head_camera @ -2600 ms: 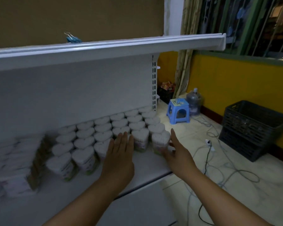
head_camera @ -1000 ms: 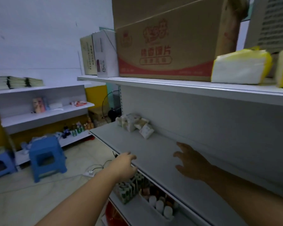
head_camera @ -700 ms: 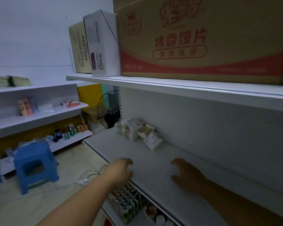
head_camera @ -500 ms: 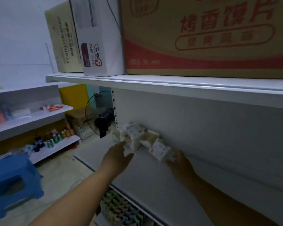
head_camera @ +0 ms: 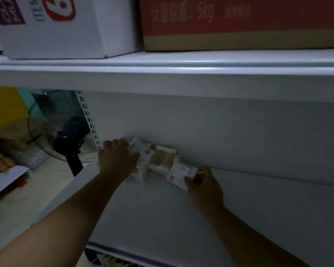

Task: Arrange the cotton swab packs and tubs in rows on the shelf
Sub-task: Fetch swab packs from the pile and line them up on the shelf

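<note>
A small heap of white cotton swab packs (head_camera: 158,160) lies at the back left corner of the white shelf (head_camera: 162,218), against the rear panel. One pack in the middle shows pale wooden sticks through its clear face. My left hand (head_camera: 116,158) is curled over the packs at the left end of the heap. My right hand (head_camera: 202,182) grips the rightmost pack (head_camera: 178,175), a flat white one with a small red mark, thumb on its near edge. The packs under my left hand are mostly hidden.
The upper shelf (head_camera: 181,64) juts out overhead with a white carton (head_camera: 56,26) and a red-and-brown carton (head_camera: 239,22). A black standing fan (head_camera: 66,132) stands left of the shelf's end. A lower side shelf (head_camera: 2,176) with goods is at far left.
My view swung from the heart-shaped tubs to the shelf's left end. Both hands reached forward to the heap; the left now covers its left packs and the right has taken hold of the rightmost pack.
</note>
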